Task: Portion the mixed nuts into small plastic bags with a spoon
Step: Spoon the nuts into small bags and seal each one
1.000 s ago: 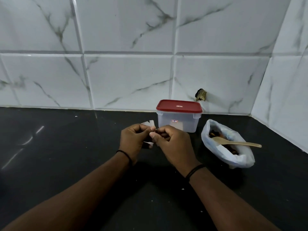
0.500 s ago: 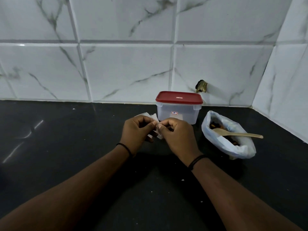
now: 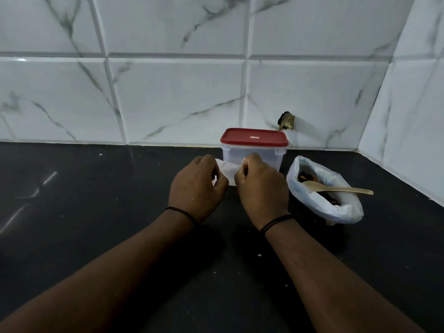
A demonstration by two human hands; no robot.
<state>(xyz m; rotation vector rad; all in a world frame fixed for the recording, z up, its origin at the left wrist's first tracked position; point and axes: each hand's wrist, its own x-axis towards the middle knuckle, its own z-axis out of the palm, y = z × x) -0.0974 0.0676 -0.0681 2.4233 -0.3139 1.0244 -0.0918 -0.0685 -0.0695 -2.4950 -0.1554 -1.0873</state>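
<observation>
A small plastic bag (image 3: 227, 173) is held up just in front of the red-lidded container (image 3: 254, 147), which is taken here as the landmark. The bag is gripped on one side by the left hand (image 3: 195, 188) and on the other by the right hand (image 3: 262, 186); the fingers (image 3: 242, 170) of both hands are curled tightly, and the thin white film is pinched between thumb and fingers on each side. Only a short stretch of the bag is seen between the two hands, so it cannot be told whether its mouth is open. The lower front of the container is partly covered by the right hand and the bag.

The container is stood on the dark worktop (image 3: 96, 212), close to the tiled wall (image 3: 168, 92) behind it, and its red lid is seen to be closed. Just to the right of the container and slightly nearer the camera, a larger white bag (image 3: 346, 212) is set on the worktop with its mouth rolled open. Mixed nuts (image 3: 306, 176) are seen inside it, dark and partly hidden. A wooden spoon (image 3: 336, 188) is laid in that bag, its bowl resting on the nuts and its handle stuck out over the rim, pointed away from the container. A dark band is worn on each wrist. A small dark and brassy fitting (image 3: 286, 121) is seen on the wall above and right of the container.
</observation>
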